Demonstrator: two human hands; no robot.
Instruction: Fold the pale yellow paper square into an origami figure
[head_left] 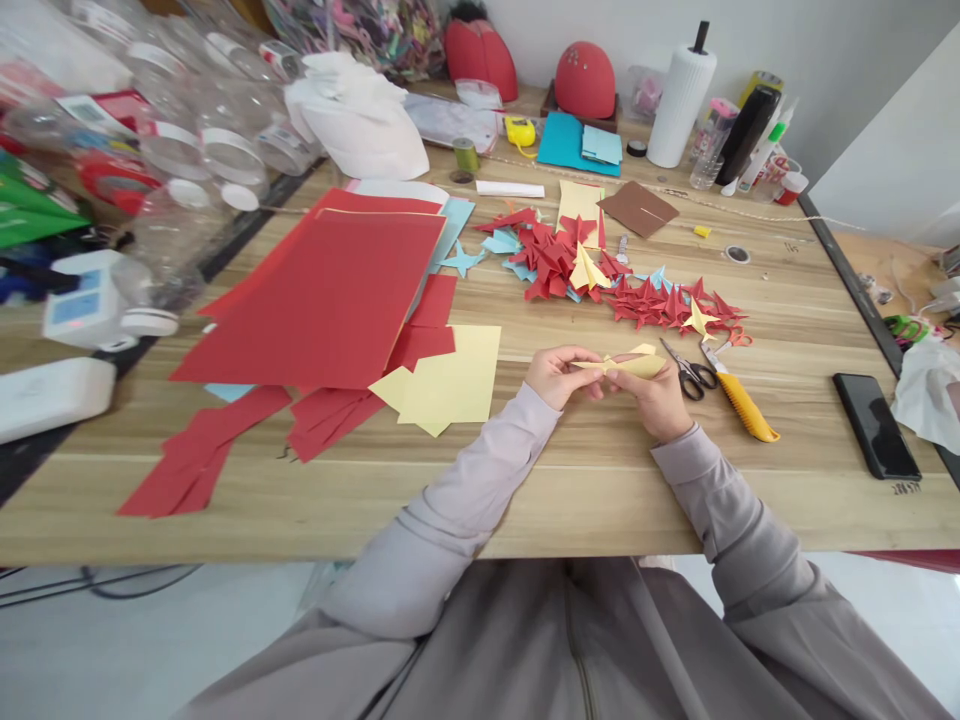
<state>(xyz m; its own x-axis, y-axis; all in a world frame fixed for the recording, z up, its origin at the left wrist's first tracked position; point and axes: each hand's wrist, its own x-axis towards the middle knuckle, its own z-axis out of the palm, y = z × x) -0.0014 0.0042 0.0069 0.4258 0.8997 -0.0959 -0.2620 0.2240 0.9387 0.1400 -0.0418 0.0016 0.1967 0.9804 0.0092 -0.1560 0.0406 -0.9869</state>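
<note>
Both of my hands meet above the wooden table, pinching a folded yellow paper piece (634, 366) between them. My left hand (562, 378) holds its left end, and my right hand (652, 402) grips the right part, with the fingers curled over it. Just right of my right hand lie black-handled scissors (688, 368), with a yellow utility knife (742, 405) beyond them. Flat yellow paper sheets (450, 375) lie left of my left hand. Farther off are a stack of red paper sheets (315, 295) and rows of folded red paper shapes (592, 270).
The wooden table (585, 500) has a black phone (875, 425) near its right edge. Clear plastic bottles (210, 140) crowd the far left. At the back stand a white paper towel roll (681, 110), red dome shapes (585, 80) and bottles.
</note>
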